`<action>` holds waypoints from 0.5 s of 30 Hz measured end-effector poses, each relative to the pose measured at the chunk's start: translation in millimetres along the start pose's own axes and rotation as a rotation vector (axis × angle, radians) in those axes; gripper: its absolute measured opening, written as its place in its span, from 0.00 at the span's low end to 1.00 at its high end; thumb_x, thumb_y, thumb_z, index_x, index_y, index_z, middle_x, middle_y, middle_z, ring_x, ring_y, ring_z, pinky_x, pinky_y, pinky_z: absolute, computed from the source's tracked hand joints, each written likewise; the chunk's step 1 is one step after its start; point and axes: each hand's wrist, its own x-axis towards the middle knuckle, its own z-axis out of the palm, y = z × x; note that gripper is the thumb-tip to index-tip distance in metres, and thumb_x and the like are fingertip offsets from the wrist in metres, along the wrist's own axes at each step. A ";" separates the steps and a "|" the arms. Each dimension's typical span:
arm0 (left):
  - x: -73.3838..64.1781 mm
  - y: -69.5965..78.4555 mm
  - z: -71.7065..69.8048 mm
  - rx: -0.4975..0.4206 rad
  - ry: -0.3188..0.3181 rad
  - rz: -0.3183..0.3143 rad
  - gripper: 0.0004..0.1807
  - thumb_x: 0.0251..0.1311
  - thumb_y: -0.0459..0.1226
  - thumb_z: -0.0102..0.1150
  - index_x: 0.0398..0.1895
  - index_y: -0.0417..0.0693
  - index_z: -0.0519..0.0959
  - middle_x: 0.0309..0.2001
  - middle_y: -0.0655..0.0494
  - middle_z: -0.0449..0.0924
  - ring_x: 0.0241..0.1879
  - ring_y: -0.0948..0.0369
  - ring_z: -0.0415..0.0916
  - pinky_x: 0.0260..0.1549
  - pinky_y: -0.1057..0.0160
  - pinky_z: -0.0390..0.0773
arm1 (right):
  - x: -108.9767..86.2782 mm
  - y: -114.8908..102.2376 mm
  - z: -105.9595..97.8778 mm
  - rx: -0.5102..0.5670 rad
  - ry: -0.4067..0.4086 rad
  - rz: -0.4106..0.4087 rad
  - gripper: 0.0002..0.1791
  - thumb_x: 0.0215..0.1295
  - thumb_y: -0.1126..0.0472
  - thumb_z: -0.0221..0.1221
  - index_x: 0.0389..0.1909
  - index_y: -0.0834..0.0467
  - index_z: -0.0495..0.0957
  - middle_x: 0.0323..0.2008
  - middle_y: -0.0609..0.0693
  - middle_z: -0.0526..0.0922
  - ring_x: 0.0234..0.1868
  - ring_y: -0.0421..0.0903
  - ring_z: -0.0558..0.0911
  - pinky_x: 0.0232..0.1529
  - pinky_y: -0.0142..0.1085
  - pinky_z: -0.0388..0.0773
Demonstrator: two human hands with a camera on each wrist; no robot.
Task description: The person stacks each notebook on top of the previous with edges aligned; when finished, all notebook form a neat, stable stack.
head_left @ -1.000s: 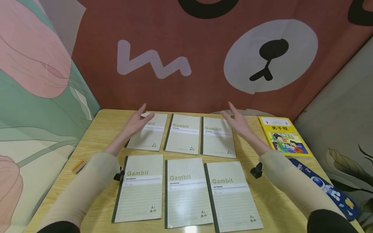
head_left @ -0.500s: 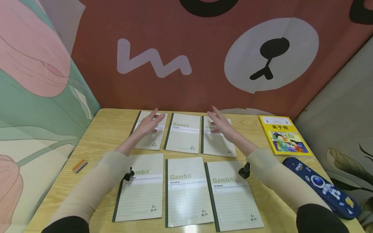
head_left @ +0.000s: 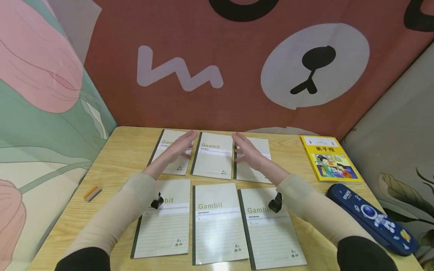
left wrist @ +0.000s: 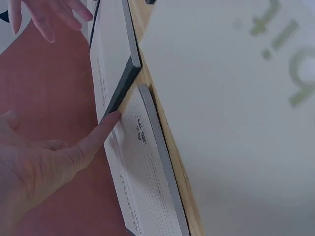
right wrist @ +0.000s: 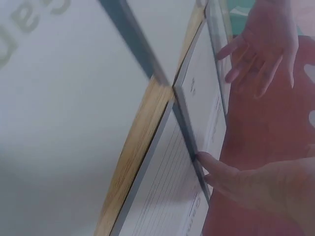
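Observation:
White Gambit notebooks with dark spines lie flat in two rows of three. In the head view my left hand is over the back left notebook, fingers extended toward the back middle notebook. Opposite it, my right hand is over the back right notebook, palm turned inward and fingers spread. The back middle notebook lies between the hands. In the right wrist view, the right thumb overlaps a dark spine. Neither hand grips anything. The front row has a left, a middle and a right notebook.
A yellow picture book lies at the back right of the wooden table. In front of it is a blue space-print pencil case, partly behind the right sleeve. A small orange and grey eraser-like block lies at left.
Both hands have moved inward from the outer sides of the back row, toward the middle notebook, and slightly nearer the body. The notebooks look unmoved.

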 end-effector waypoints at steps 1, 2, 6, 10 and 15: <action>0.1 1.1 1.2 -0.007 -0.014 -0.004 0.43 0.77 0.64 0.33 0.85 0.54 0.40 0.85 0.46 0.43 0.79 0.41 0.55 0.63 0.43 0.80 | -0.3 -0.5 1.4 0.007 0.003 0.009 0.44 0.79 0.35 0.41 0.84 0.45 0.31 0.84 0.60 0.39 0.82 0.67 0.49 0.75 0.64 0.64; 0.2 2.0 2.4 -0.011 -0.028 -0.009 0.43 0.77 0.64 0.32 0.85 0.54 0.40 0.85 0.46 0.42 0.79 0.40 0.54 0.63 0.42 0.80 | -0.1 -0.8 2.8 0.014 0.006 0.018 0.44 0.79 0.35 0.41 0.84 0.45 0.32 0.84 0.60 0.39 0.82 0.67 0.48 0.75 0.65 0.64; 0.8 4.5 5.9 -0.020 -0.060 -0.023 0.41 0.77 0.64 0.30 0.85 0.57 0.42 0.85 0.47 0.39 0.80 0.38 0.51 0.63 0.40 0.79 | 0.6 -3.5 8.2 0.013 0.008 0.043 0.44 0.80 0.34 0.39 0.84 0.47 0.32 0.84 0.59 0.37 0.83 0.67 0.45 0.75 0.67 0.61; 1.5 6.2 7.3 -0.028 -0.067 -0.024 0.42 0.77 0.65 0.30 0.85 0.57 0.43 0.85 0.47 0.38 0.80 0.37 0.49 0.64 0.38 0.77 | 0.0 -8.5 15.0 0.025 0.000 0.080 0.44 0.80 0.34 0.39 0.84 0.47 0.32 0.85 0.55 0.31 0.84 0.64 0.38 0.74 0.69 0.60; 0.9 6.6 8.2 -0.032 -0.059 -0.038 0.44 0.75 0.67 0.30 0.85 0.55 0.44 0.85 0.45 0.41 0.80 0.38 0.50 0.65 0.38 0.77 | 1.7 -13.0 21.5 0.042 0.021 0.121 0.44 0.79 0.34 0.42 0.84 0.46 0.34 0.85 0.52 0.30 0.84 0.62 0.36 0.74 0.71 0.59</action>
